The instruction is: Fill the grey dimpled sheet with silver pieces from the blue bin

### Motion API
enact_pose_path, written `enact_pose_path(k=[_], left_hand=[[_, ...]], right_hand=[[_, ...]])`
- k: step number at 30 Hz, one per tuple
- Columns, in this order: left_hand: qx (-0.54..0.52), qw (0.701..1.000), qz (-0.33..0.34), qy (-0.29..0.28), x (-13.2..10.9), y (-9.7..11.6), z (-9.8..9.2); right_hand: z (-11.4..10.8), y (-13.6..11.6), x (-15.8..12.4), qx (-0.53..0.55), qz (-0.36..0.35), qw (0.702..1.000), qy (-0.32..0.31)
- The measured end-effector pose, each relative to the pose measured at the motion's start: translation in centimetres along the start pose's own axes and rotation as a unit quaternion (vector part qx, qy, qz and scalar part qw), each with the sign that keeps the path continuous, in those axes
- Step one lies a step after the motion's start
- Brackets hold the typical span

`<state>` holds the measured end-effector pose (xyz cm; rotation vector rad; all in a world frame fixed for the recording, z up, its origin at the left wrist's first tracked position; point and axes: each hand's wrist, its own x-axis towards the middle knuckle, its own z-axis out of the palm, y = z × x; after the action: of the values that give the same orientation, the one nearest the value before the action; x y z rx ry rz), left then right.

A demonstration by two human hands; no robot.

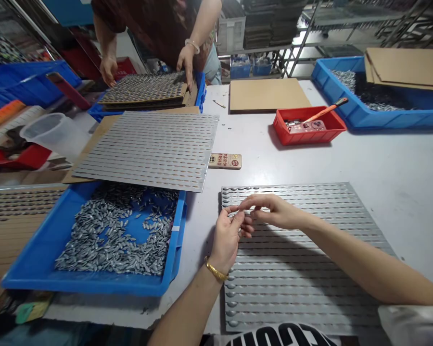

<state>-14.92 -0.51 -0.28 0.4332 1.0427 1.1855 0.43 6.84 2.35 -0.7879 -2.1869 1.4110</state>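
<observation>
My left hand (229,235), with a gold bracelet at its wrist, is curled closed at the left side of a grey slotted board (310,274). A glint of grey shows between its fingers, like the small leaf-shaped grey pieces in the blue tray. My right hand (276,211) reaches in from the right, its fingertips pinched against the left hand's fingers. What it pinches is too small and covered to make out. Leaf-shaped grey pieces (232,302) sit along the board's left edge, and several more (240,189) lie in its top row.
A blue tray (94,283) of loose grey pieces stands left, a second slotted board (147,154) resting over its back. Behind are a phone (225,161), a red bin (303,139), cardboard (269,93) and another blue tray (393,120). Opposite, a person's hands (186,60) hold a filled board.
</observation>
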Motion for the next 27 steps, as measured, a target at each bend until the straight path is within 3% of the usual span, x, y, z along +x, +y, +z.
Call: enact_pose_path(k=[3, 7, 10, 13, 16, 20, 23, 27], left_hand=[[0.031, 0.999, -0.014, -0.018, -0.2, 0.2, 0.1], [0.012, 0.996, -0.046, -0.074, -0.3, 0.2, 0.2], [-0.009, 0.993, -0.064, -0.096, -0.3, 0.2, 0.3], [-0.019, 0.993, -0.078, -0.090, -0.3, 0.1, 0.4], [-0.039, 0.994, -0.079, -0.056, -0.3, 0.2, 0.6], [-0.076, 0.995, -0.068, -0.003, -0.2, 0.4, 0.5], [-0.084, 0.994, -0.066, 0.009, -0.1, 0.4, 0.4], [-0.088, 0.994, -0.069, 0.016, 0.0, 0.3, 0.4]], right_hand=[[-0.3, 0.3, -0.3, 0.109, 0.059, 0.992, -0.026], [0.1, 1.3, -0.9, 0.254, 0.072, 0.964, -0.029], [0.7, 1.7, -1.6, 0.275, 0.068, 0.959, 0.001], [0.7, 2.0, -2.2, 0.179, 0.054, 0.982, 0.038], [-0.6, 3.6, -2.4, -0.036, 0.014, 0.994, 0.106], [-3.5, 7.4, -2.1, -0.280, -0.009, 0.938, 0.204], [-4.6, 9.6, -1.5, -0.379, -0.006, 0.908, 0.180], [-4.4, 10.2, -0.8, -0.411, -0.006, 0.897, 0.162]])
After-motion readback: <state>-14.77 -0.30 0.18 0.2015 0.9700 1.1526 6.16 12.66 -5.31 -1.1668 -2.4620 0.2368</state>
